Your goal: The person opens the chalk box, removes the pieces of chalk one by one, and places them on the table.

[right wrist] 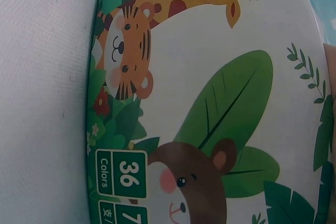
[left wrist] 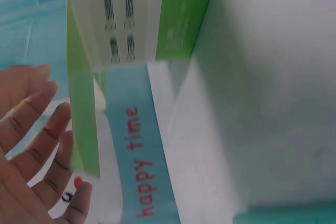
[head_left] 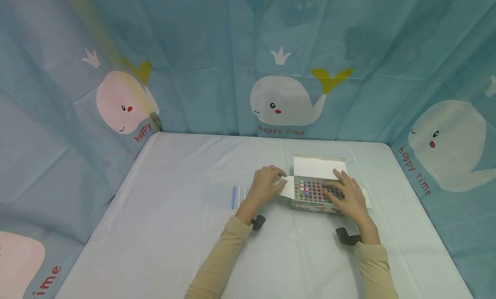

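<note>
A cardboard box of felt-tip pens [head_left: 315,207] lies with its lid [head_left: 319,166] folded back. Rows of coloured pen ends [head_left: 313,190] fill it; a few pink and mint ones look brighter. My left hand [head_left: 266,182] is at the left side flap [head_left: 287,188], fingers spread and loosely bent. In the left wrist view its fingertips [left wrist: 64,113] are beside the flap's green edge [left wrist: 84,124]; contact is unclear. My right hand [head_left: 348,195] reaches over the box's right part, fingers apart above the pens. The right wrist view shows the printed box side [right wrist: 210,103], not the fingers' work.
Left of the left hand, a blue stick [head_left: 234,197] and several pale ones [head_left: 238,197] lie side by side on the white tablecloth [head_left: 174,195]. A black wrist mount [head_left: 345,236] sits by the right wrist. Behind the table hangs a blue whale-print curtain [head_left: 201,96].
</note>
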Tool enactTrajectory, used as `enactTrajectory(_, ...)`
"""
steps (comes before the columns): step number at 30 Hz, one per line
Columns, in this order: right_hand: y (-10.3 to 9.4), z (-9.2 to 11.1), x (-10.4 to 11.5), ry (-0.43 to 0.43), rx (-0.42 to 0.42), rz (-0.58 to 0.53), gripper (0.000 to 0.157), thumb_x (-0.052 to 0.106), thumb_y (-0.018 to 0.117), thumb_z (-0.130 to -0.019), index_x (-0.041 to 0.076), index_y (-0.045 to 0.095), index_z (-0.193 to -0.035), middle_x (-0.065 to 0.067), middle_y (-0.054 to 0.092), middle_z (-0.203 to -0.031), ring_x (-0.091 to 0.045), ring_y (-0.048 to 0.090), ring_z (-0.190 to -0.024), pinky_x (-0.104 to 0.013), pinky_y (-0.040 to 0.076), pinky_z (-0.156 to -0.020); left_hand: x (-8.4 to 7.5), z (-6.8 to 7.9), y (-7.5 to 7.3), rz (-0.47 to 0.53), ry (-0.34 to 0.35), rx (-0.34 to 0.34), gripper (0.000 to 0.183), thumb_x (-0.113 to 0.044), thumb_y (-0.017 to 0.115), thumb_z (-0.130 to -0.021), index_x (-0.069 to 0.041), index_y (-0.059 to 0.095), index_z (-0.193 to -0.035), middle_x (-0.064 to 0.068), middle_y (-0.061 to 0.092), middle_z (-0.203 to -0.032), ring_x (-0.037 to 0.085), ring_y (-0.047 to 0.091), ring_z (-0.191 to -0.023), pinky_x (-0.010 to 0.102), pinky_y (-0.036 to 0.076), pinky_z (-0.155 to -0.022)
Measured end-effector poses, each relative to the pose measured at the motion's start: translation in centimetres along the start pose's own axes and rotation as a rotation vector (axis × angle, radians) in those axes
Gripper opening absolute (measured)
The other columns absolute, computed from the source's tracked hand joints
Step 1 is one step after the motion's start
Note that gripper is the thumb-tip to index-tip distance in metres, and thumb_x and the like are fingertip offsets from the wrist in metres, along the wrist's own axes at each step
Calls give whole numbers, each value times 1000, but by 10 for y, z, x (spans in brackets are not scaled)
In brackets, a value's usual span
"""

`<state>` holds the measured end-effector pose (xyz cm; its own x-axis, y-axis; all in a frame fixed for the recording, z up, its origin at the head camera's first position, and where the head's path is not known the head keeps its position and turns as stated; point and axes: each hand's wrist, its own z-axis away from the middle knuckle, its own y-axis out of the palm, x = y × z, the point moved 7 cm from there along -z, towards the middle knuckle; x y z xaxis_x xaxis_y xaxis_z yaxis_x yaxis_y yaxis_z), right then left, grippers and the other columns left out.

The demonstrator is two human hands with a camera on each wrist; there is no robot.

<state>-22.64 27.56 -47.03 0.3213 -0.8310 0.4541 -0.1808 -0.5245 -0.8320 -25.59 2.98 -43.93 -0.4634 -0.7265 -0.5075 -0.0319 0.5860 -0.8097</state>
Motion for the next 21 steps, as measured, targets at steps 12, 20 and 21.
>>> enactTrajectory(12,-1,0,0,6,-5,17,33,36,69,-81,16,67,-107,-19,36,-144,-41,24,-135,-59,11,-109,-40,-10,37,-124,141,175,21,-39,61,-88,-30,67,-106,-9,56,-111,10,46,-100,40,35,-99)
enactTrajectory(20,-1,-1,1,6,-4,21,33,35,69,-81,15,67,-107,-20,36,-144,-42,24,-135,-58,11,-109,-48,-12,44,-145,162,166,19,-30,61,-88,-26,67,-105,-8,56,-113,12,46,-106,41,34,-102)
enactTrajectory(21,-1,-1,1,7,-5,20,33,35,69,-81,15,67,-107,-20,36,-144,-42,24,-135,-58,11,-109,-49,-13,45,-149,160,166,18,-30,61,-88,-26,67,-105,-8,55,-113,12,45,-106,41,33,-102)
